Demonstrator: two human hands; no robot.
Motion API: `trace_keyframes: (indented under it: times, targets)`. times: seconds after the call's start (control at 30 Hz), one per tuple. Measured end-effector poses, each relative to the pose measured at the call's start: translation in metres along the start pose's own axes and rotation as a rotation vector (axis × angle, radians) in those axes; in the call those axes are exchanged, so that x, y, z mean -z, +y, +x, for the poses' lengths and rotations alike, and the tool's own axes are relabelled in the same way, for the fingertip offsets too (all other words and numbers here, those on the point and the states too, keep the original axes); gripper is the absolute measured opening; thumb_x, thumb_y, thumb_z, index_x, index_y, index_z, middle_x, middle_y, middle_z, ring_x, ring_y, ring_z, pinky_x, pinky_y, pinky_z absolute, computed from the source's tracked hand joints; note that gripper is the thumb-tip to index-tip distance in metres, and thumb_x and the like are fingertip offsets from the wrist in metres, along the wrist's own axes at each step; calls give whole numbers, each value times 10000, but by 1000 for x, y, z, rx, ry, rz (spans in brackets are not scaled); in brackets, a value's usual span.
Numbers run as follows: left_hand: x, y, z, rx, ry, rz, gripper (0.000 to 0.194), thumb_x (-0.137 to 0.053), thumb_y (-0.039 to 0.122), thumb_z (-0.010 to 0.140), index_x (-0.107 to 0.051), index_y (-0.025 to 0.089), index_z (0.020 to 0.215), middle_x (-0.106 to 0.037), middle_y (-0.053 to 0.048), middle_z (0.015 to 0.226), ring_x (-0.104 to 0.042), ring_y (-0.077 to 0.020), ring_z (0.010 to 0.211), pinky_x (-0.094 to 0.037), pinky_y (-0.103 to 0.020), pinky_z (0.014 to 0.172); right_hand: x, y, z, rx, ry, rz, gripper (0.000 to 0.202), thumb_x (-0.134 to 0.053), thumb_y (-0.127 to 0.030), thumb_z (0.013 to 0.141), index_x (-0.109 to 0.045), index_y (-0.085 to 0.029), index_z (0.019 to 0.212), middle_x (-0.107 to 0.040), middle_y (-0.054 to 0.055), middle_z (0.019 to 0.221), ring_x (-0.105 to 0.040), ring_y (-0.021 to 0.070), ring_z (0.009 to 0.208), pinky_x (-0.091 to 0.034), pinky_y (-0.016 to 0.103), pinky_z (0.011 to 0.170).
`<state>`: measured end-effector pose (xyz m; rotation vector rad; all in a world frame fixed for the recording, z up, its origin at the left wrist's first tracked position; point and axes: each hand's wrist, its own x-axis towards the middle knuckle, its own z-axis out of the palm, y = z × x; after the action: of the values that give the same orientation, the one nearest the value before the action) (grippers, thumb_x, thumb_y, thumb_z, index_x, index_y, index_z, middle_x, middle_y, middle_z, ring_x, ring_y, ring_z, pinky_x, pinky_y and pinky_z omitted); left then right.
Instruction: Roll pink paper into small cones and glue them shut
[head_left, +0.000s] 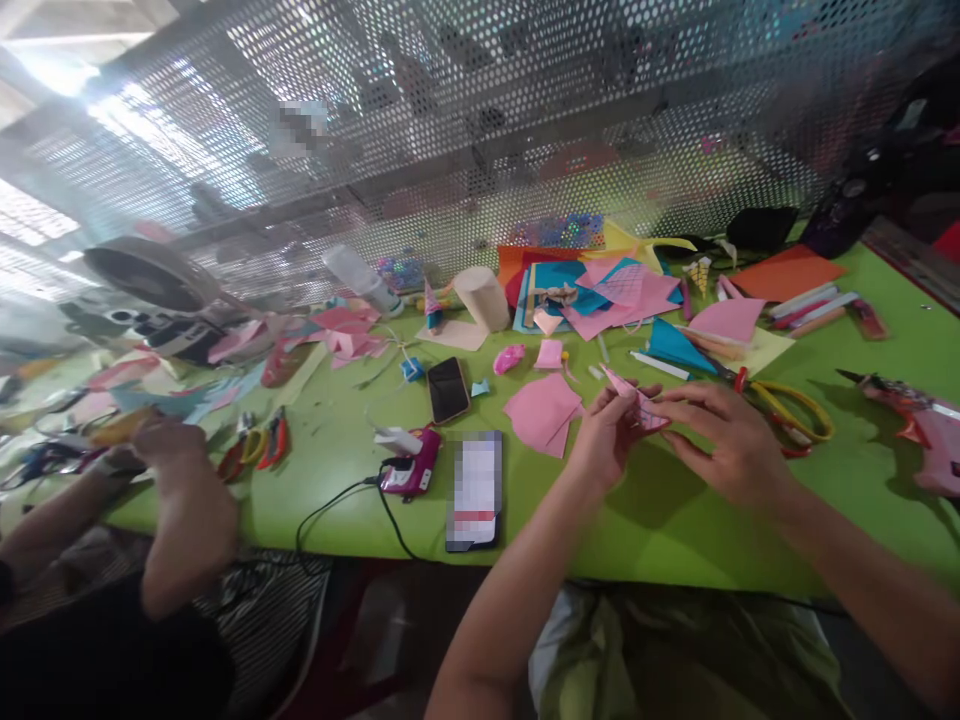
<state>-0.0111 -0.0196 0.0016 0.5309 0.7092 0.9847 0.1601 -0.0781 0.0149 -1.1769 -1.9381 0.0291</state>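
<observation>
A pointed pink piece with grid lines, apparently a paper cone (pixel 639 408), is held over the front of the green table. My left hand (pixel 606 432) is closed on it, fingers around its left side. From the right, my right hand (pixel 724 440) reaches it with thumb and index finger pinching its lower right edge; the exact contact is partly hidden. Left of my hands lie cut pink paper sheets (pixel 544 412). Behind them are a small pink piece (pixel 550 354) and a bright pink lump (pixel 509 358). Just beyond my right hand rest yellow-handled scissors (pixel 796 408).
A lit phone (pixel 478 490), a dark phone (pixel 448 390) and a magenta device (pixel 411 465) with cables lie to the left. A glue gun (pixel 937 445) sits far right. Coloured paper (pixel 630 290) piles up before a perforated metal panel (pixel 450 150). A co-worker's hands (pixel 169 445) work at left.
</observation>
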Motion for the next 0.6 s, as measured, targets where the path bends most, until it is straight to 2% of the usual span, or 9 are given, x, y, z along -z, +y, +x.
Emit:
trace_keyframes:
  times: [0.17, 0.37, 0.6]
  targets:
    - [-4, -1, -4, 7, -28, -4, 254, -827, 256, 845, -628, 175, 980, -789, -40, 945, -706, -115, 744, -639, -299, 836, -7, 2, -5, 67, 39, -183, 328, -662, -138, 981, -778, -312, 1233, -805, 76, 1188, -752, 292, 1068, -580, 468, 930]
    - [-5, 0, -6, -13, -37, 9, 328, -847, 270, 829, -624, 171, 1049, -818, -84, 1006, -727, -138, 783, -599, -249, 720, -6, 1, -5, 130, 80, -227, 234, -682, -130, 980, -776, -262, 1150, -811, 85, 1116, -755, 275, 982, -573, 441, 866]
    - [-3, 0, -6, -52, -19, 35, 386, -862, 299, 834, -665, 156, 1133, -825, -107, 1081, -713, -127, 765, -563, -240, 723, -5, 0, -5, 135, 67, -162, 369, -702, -107, 964, -711, -256, 1302, -784, 92, 1157, -745, 278, 1028, -581, 433, 902]
